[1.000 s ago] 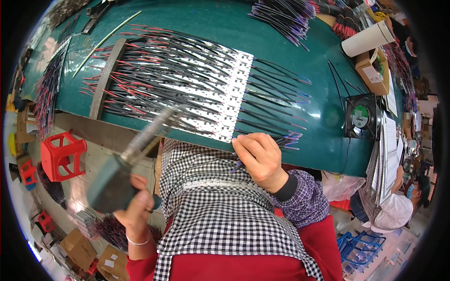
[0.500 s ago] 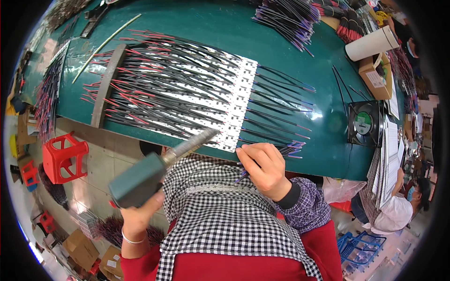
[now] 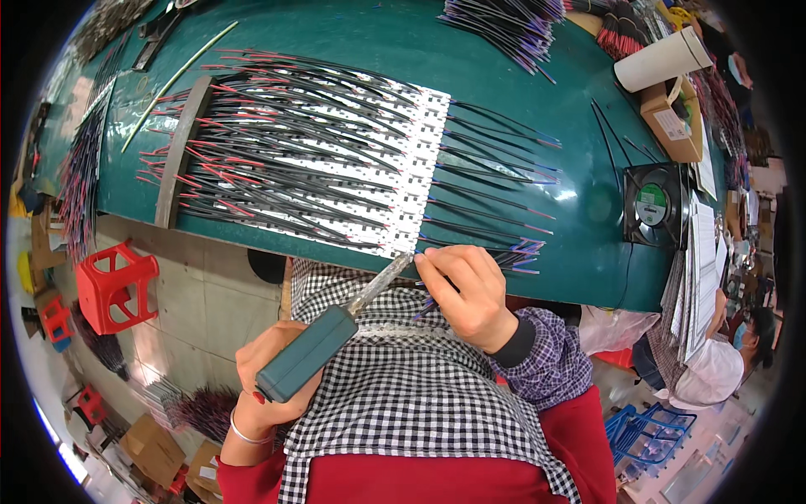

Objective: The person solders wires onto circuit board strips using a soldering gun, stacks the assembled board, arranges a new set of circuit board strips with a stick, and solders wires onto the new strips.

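Note:
My left hand (image 3: 264, 359) is closed around a dark green soldering gun (image 3: 309, 351), whose metal barrel points up and right. Its tip is at the lower right corner of a white circuit board panel (image 3: 432, 126), close to my right fingertips. My right hand (image 3: 470, 298) is closed in a pinch on black wires with purple ends (image 3: 426, 309), partly hidden beneath the palm. Rows of black wires with red ends (image 3: 294, 155) spread over the panel to the left, and several black wires (image 3: 495, 189) stick out from its right edge.
A grey bar (image 3: 180, 155) lies across the wires at the left. On the green table (image 3: 579, 260) are a black fan (image 3: 653, 206), a white roll (image 3: 663, 60), a cardboard box (image 3: 673, 126) and wire bundles (image 3: 504, 29). A red stool (image 3: 117, 286) stands left; another person (image 3: 714, 370) sits right.
My left hand has turned the soldering gun and brought its tip down and right, to the panel's corner. My right hand keeps its pinch on the wires, moving only slightly.

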Available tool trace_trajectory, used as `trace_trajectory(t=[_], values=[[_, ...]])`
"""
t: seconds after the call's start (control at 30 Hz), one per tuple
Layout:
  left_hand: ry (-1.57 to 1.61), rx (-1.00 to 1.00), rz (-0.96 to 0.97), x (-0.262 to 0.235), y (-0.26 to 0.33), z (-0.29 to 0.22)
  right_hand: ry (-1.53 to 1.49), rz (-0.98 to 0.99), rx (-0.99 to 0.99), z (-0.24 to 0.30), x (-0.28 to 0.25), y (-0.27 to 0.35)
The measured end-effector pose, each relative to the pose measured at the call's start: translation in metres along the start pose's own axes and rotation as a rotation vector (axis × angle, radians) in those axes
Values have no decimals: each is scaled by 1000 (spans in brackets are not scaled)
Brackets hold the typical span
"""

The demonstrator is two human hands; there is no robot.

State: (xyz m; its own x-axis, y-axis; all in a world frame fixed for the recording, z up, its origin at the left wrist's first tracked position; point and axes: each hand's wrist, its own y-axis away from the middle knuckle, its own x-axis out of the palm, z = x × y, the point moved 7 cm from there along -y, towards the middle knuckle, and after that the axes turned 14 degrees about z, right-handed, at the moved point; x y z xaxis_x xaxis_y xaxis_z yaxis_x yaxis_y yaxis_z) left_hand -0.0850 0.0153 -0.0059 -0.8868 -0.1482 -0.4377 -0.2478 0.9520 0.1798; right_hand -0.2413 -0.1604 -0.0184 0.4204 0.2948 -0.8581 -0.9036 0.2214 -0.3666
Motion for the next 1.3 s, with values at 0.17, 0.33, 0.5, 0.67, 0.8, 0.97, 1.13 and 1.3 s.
trace_trajectory(t=[0.17, 0.33, 0.5, 0.67, 0.8, 0.97, 1.13, 1.3], values=[[-71, 69, 47, 0, -2, -6, 20, -12, -4, 1, 0, 2], [-76, 61, 12, -3, -2, -6, 32, -17, -9, 2, 0, 0], [113, -89, -341, -21, 32, 31, 21, -19, -4, 0, -1, -2], [728, -16, -567, -72, 15, 41, 9, 10, -41, 2, -2, -4], [853, -39, -440, -120, -10, 84, 24, 59, 8, 2, -1, -4], [1057, -92, -309, -157, -30, 126, -1, 81, 4, 4, -1, -3], [1167, -199, -237, -187, -43, 150, -8, 88, -5, 4, -4, -7], [1122, -314, -214, -214, -51, 158, -11, 106, -1, 2, -1, -7]])
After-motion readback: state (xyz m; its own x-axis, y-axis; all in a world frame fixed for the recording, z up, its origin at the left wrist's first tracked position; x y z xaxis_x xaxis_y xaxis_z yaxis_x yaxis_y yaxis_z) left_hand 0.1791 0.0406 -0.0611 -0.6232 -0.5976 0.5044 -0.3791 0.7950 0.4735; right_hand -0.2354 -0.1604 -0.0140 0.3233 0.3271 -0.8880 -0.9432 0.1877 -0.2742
